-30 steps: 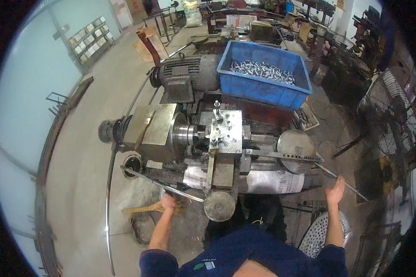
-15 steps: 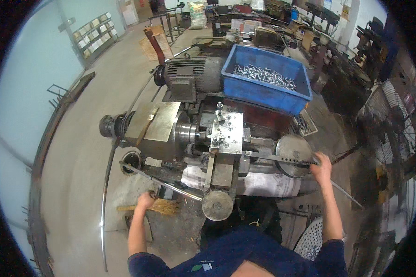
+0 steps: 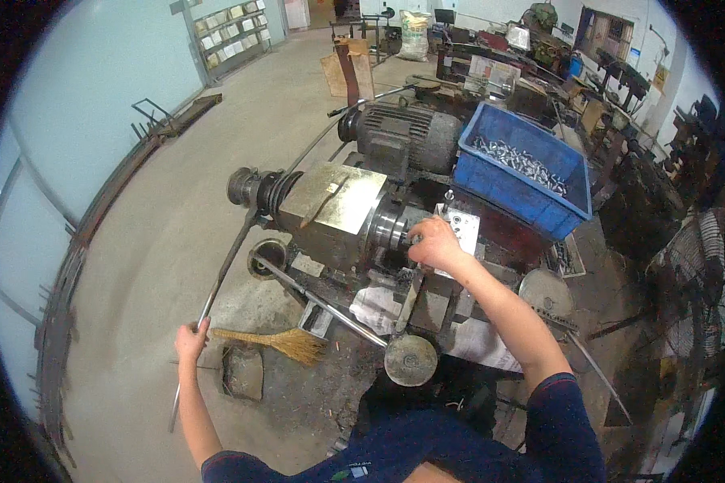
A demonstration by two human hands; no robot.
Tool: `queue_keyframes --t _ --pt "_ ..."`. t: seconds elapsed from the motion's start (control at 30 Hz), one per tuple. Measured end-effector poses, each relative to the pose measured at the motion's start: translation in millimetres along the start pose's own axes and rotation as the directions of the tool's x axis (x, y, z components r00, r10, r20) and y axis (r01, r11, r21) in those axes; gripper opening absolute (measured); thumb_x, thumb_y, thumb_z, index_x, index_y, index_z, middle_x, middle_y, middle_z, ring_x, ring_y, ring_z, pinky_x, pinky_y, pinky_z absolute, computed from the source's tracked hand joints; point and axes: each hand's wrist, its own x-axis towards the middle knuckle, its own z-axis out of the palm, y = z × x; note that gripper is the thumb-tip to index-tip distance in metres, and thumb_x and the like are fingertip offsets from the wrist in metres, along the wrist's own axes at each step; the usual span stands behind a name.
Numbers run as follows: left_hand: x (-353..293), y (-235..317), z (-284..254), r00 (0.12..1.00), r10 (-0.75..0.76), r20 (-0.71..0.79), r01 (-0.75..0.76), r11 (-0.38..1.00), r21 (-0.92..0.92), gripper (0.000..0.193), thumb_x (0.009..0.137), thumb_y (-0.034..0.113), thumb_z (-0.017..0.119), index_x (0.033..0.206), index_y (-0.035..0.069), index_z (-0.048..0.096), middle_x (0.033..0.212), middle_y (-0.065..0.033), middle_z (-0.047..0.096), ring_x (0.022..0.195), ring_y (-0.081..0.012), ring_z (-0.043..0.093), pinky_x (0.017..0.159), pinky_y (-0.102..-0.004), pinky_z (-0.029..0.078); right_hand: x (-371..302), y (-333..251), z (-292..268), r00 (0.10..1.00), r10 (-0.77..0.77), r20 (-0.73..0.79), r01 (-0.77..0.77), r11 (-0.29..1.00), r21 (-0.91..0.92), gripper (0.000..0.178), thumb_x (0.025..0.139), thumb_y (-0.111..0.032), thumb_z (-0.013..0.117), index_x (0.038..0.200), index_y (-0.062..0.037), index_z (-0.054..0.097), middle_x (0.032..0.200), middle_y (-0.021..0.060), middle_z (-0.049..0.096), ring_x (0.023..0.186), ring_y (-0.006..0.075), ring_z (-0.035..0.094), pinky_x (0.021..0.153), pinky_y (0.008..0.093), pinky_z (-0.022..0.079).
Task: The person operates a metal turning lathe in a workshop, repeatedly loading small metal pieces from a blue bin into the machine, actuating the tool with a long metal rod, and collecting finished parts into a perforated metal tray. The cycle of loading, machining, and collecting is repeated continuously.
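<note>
My left hand (image 3: 191, 340) is closed around a long metal lever bar (image 3: 218, 283), which runs up to the shaft end at the left of a small lathe. My right hand (image 3: 435, 244) reaches across to the lathe's spindle nose (image 3: 388, 229), its fingers drawn together at the front of it. Whatever they may pinch there is hidden by the fingers. Just beside that hand is the bright steel tool block (image 3: 465, 231), partly covered by my wrist. A flat metal plate (image 3: 342, 197) lies on top of the headstock, with a thin dark strip across it.
Behind the lathe stand an electric motor (image 3: 407, 137) and a blue crate (image 3: 523, 197) of small shiny metal parts. A round-ended handle (image 3: 411, 360) juts toward me. A straw broom (image 3: 286, 344) lies at the lower left. To the right stands a fan (image 3: 684, 274).
My right hand has left the perforated bar at the right and moved to the spindle. My left hand has shifted left and gripped the long lever. The view has turned left.
</note>
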Motion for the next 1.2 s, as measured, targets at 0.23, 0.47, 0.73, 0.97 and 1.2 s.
queue_keyframes --t 0.23,0.47,0.73,0.97,1.2 --pt "78 -37 -3 0.962 0.168 -0.214 -0.040 0.866 0.499 0.024 0.074 0.025 0.055 0.088 0.008 0.065 0.087 -0.0185 0.063 0.083 -0.0343 0.061 0.075 -0.0425 0.048 17 -13 16 0.990 0.113 0.085 -0.111 0.993 -0.036 0.018 0.049 -0.015 0.057 0.062 -0.0066 0.067 0.070 0.0193 0.061 0.077 0.0359 0.056 0.073 0.0388 0.047" --pt "97 -26 -12 0.973 0.016 -0.232 0.095 0.883 0.459 0.022 0.075 0.020 0.053 0.087 0.006 0.065 0.092 -0.0183 0.063 0.089 -0.0322 0.060 0.077 -0.0405 0.048 16 -15 10 0.988 0.099 0.116 -0.092 0.994 -0.063 0.020 0.051 -0.016 0.057 0.064 -0.0043 0.067 0.075 0.0212 0.061 0.079 0.0369 0.056 0.075 0.0394 0.048" --pt "64 2 -7 0.988 -0.082 -0.134 0.119 0.945 0.304 0.022 0.072 0.023 0.055 0.082 0.006 0.065 0.082 -0.0165 0.065 0.079 -0.0303 0.063 0.071 -0.0396 0.049 17 -2 20 1.000 0.006 0.025 -0.004 0.996 -0.086 0.020 0.048 -0.016 0.055 0.060 -0.0051 0.066 0.064 0.0217 0.058 0.066 0.0373 0.058 0.066 0.0405 0.049" --pt "-58 40 47 0.975 0.062 -0.212 -0.006 0.967 0.256 0.036 0.067 0.031 0.060 0.089 0.002 0.061 0.084 -0.0194 0.063 0.083 -0.0356 0.060 0.072 -0.0421 0.048 15 -22 -1 0.978 0.066 0.198 -0.046 0.993 -0.105 0.025 0.054 -0.019 0.057 0.067 0.0022 0.064 0.078 0.0220 0.062 0.082 0.0359 0.058 0.076 0.0389 0.049" --pt "-86 66 56 0.978 0.081 -0.190 -0.044 0.981 0.188 0.033 0.065 0.032 0.063 0.083 0.004 0.060 0.081 -0.0180 0.063 0.081 -0.0359 0.060 0.073 -0.0430 0.047 5 -5 -16 0.995 0.014 0.099 0.013 0.966 -0.260 0.027 0.056 -0.021 0.059 0.070 0.0010 0.065 0.080 0.0197 0.062 0.083 0.0350 0.059 0.077 0.0400 0.048"
